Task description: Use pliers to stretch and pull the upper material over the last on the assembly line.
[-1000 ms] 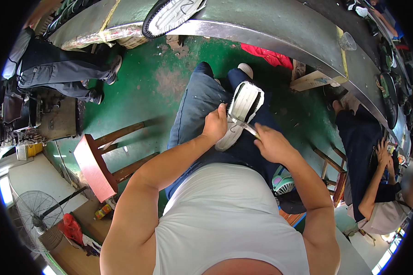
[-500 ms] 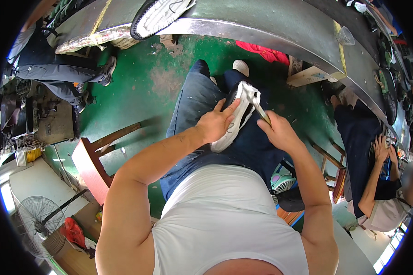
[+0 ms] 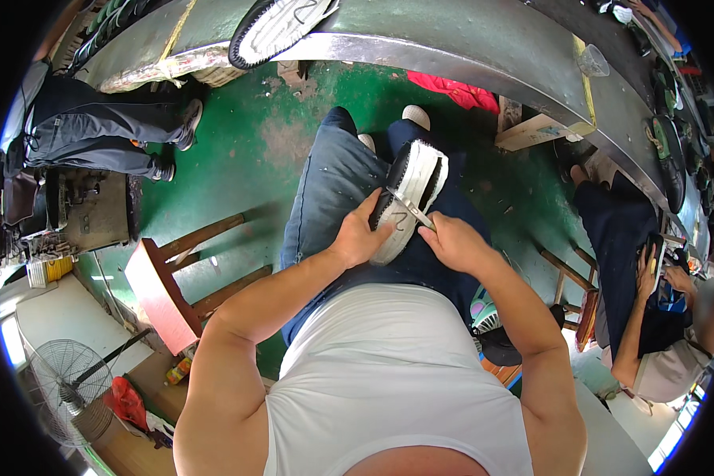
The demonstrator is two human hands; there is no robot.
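Note:
A shoe [image 3: 414,176] rests on my thighs with its whitish underside up and a dark stitched or pleated edge along one side. My left hand [image 3: 360,236] grips its near-left side, the thumb toward the white underside and a finger on the dark edge. In my right hand [image 3: 457,244] is a slim metal hand tool [image 3: 412,208], lying slantwise across the middle of the underside. Its exact kind does not show. A dark gap runs along the shoe's right side, beside the tool.
Another upturned shoe [image 3: 282,30] lies on the metal-edged bench [image 3: 444,57] ahead. A wooden stool [image 3: 163,293] stands left, a fan [image 3: 67,389] behind it. One person [image 3: 107,127] stands at left; another person [image 3: 658,349] sits at right, hands on a shoe.
My right hand has drawn the tool from the shoe's far end back to its middle. My left hand has shifted its hold nearer and left on the shoe.

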